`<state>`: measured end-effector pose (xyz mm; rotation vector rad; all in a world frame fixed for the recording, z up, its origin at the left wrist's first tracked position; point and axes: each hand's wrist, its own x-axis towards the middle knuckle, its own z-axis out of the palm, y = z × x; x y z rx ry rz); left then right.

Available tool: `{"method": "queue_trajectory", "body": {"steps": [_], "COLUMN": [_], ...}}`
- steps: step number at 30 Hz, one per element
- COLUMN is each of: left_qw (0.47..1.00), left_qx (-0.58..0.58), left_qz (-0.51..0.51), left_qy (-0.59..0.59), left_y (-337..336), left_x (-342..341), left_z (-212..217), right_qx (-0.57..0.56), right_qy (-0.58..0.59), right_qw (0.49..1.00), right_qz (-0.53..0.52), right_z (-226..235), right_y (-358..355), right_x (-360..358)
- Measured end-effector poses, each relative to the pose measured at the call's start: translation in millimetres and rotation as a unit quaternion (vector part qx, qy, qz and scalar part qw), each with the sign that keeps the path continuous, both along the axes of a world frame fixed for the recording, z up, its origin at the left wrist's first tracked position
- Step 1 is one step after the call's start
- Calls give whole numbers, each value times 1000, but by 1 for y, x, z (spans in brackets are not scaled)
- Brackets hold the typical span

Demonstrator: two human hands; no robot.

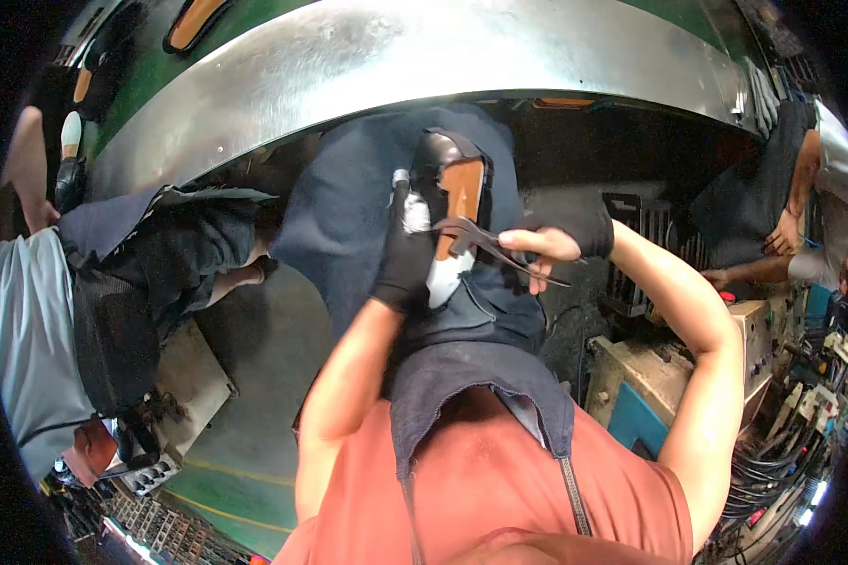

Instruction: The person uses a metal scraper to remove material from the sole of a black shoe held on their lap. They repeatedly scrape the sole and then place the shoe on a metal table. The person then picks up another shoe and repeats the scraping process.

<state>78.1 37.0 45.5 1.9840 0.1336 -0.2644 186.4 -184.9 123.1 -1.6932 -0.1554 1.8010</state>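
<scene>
A black shoe upper on a last (pixel 430 156) rests over my lap, sole side up, showing a tan insole (pixel 464 186) and a white heel part (pixel 443 282). My left hand (pixel 403 250), in a black fingerless glove with white wrapping on the fingers, is closed around the left side of the shoe. In my right hand (pixel 565 235), also in a black fingerless glove, are dark metal pincers (pixel 485 241). Their curved head lies over the middle of the shoe, near my left fingers. Whether the jaws grip the shoe's edge I cannot tell.
A shiny metal conveyor edge (pixel 349 71) curves across the front, with another shoe (pixel 194 23) on the green belt beyond. Co-workers sit at left (pixel 38 320) and right (pixel 801 198). A machine box (pixel 631 377) and cables stand near my right elbow.
</scene>
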Motion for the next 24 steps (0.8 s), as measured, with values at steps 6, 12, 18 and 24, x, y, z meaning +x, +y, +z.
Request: {"method": "queue_trajectory", "body": {"steps": [6,12,18,24], "left_qw": [945,993,991,982], "left_qx": [257,-96,-31,-120], "left_qz": [134,61,132,139], "left_qy": [-154,1,4,-51], "left_y": [-32,-8,-42,-41], "left_x": [15,-37,-97,-88], "left_z": [-29,-69,-13,-15], "right_qx": [57,288,177,111], "right_qy": [-414,-517,-327,-306], "right_qw": [841,794,926,930], "right_qz": [343,136,62,172], "right_z": [57,30,-32,6], "right_y": [0,15,-38,1], "right_x": [30,-38,-86,-62]}}
